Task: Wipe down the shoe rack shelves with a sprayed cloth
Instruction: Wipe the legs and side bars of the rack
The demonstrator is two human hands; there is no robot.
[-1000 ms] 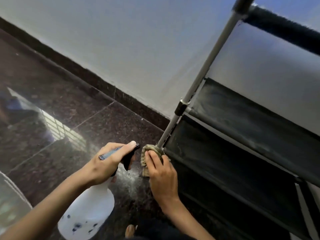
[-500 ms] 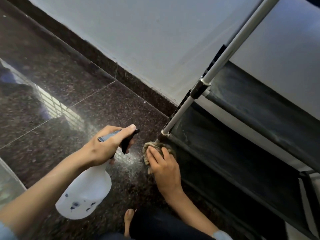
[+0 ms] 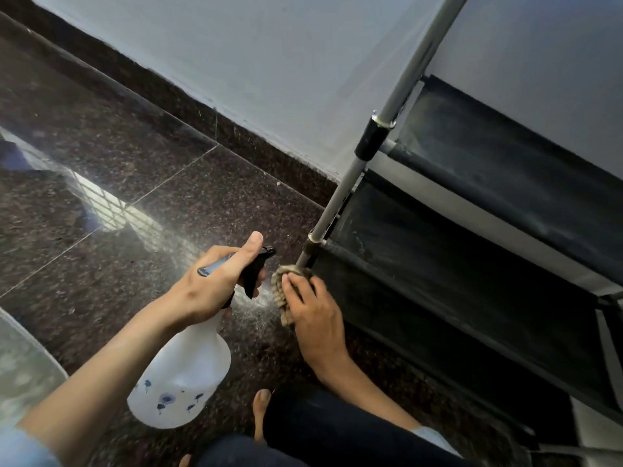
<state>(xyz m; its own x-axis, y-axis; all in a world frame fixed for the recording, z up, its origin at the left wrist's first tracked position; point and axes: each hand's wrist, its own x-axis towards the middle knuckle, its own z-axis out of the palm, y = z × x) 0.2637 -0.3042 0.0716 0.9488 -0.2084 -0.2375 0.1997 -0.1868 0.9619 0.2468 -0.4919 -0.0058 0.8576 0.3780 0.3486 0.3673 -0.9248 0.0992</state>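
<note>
Cloth (image 3: 282, 298), beige and ribbed, sits pressed under my right hand (image 3: 312, 313) against the shoe rack's (image 3: 472, 264) lowest corner post, fingers flat for scrubbing. Just left of that post, my left hand (image 3: 210, 284) grips the spray bottle (image 3: 182, 382), nozzle aimed at the cloth for wetting.

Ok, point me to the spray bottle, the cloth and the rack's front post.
spray bottle (image 3: 183, 382), head view, on its white body.
cloth (image 3: 279, 291), head view, on its ribbed edge beside the fingers.
front post (image 3: 340, 193), head view, on the bare metal tube.
</note>
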